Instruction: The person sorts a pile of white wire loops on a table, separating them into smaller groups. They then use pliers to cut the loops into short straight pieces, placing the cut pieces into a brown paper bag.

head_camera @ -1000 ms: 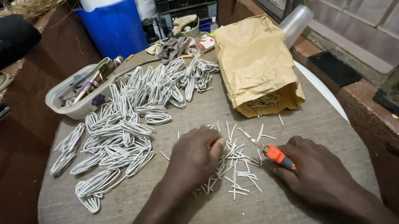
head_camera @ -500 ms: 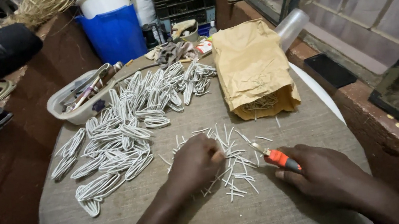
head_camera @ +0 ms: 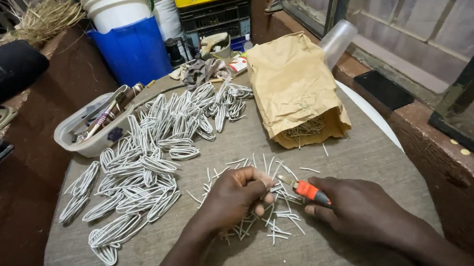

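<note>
Dozens of bent white loops (head_camera: 142,178) lie finished left of the cut white sticks (head_camera: 269,217). My left hand (head_camera: 235,197) pinches some sticks in its fingers; my right hand (head_camera: 362,210) grips an orange cutter (head_camera: 309,190), and many sticks remain.

Left hand (head_camera: 236,196) knuckles up, fingers curled under in a loose fist, right hand (head_camera: 357,208) palm down, fingers closed, forearms angled inward

Left hand (head_camera: 235,197) and right hand (head_camera: 357,211), entering from 6 o'clock, are showing bare forearms, wearing no sleeves, gloves or rings.
</note>
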